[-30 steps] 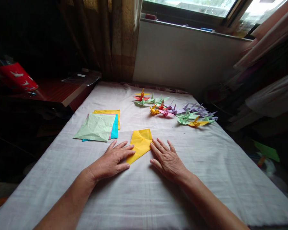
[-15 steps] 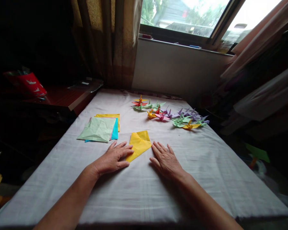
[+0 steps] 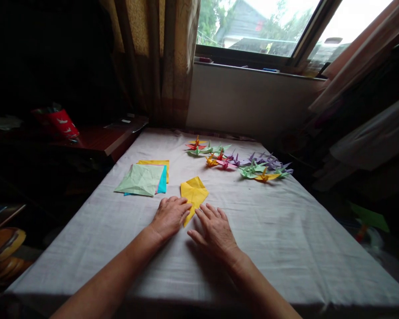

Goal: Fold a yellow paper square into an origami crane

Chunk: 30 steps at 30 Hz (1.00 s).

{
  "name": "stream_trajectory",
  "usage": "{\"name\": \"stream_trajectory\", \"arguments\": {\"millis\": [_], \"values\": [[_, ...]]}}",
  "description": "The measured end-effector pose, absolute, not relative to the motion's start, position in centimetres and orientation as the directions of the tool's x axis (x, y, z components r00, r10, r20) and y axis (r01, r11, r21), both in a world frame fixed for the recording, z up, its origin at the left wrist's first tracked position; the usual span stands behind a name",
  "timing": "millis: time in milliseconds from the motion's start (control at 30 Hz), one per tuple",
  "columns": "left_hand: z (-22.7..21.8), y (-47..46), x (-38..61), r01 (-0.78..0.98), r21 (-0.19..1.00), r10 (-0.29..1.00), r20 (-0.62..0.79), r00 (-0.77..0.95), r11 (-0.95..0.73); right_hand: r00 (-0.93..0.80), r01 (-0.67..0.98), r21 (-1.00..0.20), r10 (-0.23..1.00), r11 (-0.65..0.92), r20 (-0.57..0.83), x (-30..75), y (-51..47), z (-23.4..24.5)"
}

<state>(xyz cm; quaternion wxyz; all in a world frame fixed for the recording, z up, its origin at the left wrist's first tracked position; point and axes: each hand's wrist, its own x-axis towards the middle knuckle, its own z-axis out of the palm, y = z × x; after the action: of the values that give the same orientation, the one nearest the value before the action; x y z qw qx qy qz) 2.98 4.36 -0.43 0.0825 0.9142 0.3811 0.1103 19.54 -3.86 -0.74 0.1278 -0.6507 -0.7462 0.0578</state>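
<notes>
A sheet of yellow origami paper (image 3: 194, 191), folded into a kite shape, lies flat on the table in front of me, its narrow point towards me. My left hand (image 3: 173, 212) holds its lower left edge, with bent fingers and the fingertips on the paper. On the other side, my right hand (image 3: 214, 226) rests with fingers stretched and thumb apart, fingertips at the lower right edge. Left of the paper is a stack of square sheets (image 3: 141, 179), pale green on top, with blue, pink and yellow edges showing.
Several folded paper cranes (image 3: 252, 168) in green, purple, orange, red and pink stand at the back right of the white tablecloth (image 3: 286, 248). A dark red desk (image 3: 96, 141) with a red pen holder (image 3: 61, 124) adjoins at the left. Behind are a curtain and a window.
The yellow paper has turned so its narrow point faces me more directly, and its right fold lies further in. My right hand has moved left and nearer; my left fingers are more bent.
</notes>
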Motion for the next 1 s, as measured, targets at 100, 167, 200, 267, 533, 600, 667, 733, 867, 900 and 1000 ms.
{"name": "stream_trajectory", "arguments": {"millis": [100, 167, 200, 267, 533, 600, 667, 733, 867, 900, 1000], "values": [[0.2, 7.2, 3.1, 0.657, 0.227, 0.691, 0.133, 0.71, -0.719, -0.118, 0.957, -0.253, 0.986, 0.145, 0.117, 18.6, -3.4, -0.8], [0.3, 9.4, 3.2, 0.665, 0.213, 0.696, 0.144, 0.703, -0.716, -0.12, 0.958, -0.248, 0.986, 0.145, 0.114, 18.2, -3.1, -0.8], [0.4, 10.4, 3.3, 0.67, 0.207, 0.7, 0.151, 0.698, -0.713, -0.124, 0.959, -0.243, 0.986, 0.148, 0.112, 18.1, -3.0, -0.9], [0.3, 12.0, 3.4, 0.67, 0.203, 0.699, 0.146, 0.7, -0.714, -0.134, 0.961, -0.226, 0.984, 0.157, 0.115, 18.1, -2.7, -1.0], [0.1, 13.1, 1.8, 0.652, 0.218, 0.686, 0.189, 0.702, -0.727, -0.111, 0.978, -0.164, 0.986, 0.131, 0.126, 21.2, -2.0, -0.8], [0.0, 12.5, 1.3, 0.653, 0.221, 0.689, 0.225, 0.689, -0.725, -0.101, 0.977, -0.172, 0.982, 0.128, 0.158, 22.2, -1.7, -0.7], [-0.1, 11.7, 0.9, 0.656, 0.225, 0.693, 0.27, 0.669, -0.721, -0.095, 0.97, -0.2, 0.972, 0.139, 0.214, 23.1, -1.4, -0.5], [-0.4, 10.7, 0.8, 0.672, 0.233, 0.707, 0.327, 0.627, -0.703, -0.091, 0.957, -0.243, 0.958, 0.159, 0.271, 23.8, -1.0, -0.2], [-0.7, 8.3, 1.5, 0.724, 0.258, 0.746, 0.436, 0.504, -0.64, -0.04, 0.938, -0.318, 0.954, 0.139, 0.298, 24.9, 0.4, 0.4], [-0.7, 7.7, 1.8, 0.727, 0.262, 0.746, 0.455, 0.487, -0.635, -0.016, 0.935, -0.337, 0.959, 0.115, 0.283, 25.1, 0.8, 0.6], [-0.6, 6.1, 2.6, 0.692, 0.243, 0.695, 0.517, 0.5, -0.679, 0.049, 0.922, -0.386, 0.976, 0.038, 0.213, 25.6, 2.0, 1.0]]}}
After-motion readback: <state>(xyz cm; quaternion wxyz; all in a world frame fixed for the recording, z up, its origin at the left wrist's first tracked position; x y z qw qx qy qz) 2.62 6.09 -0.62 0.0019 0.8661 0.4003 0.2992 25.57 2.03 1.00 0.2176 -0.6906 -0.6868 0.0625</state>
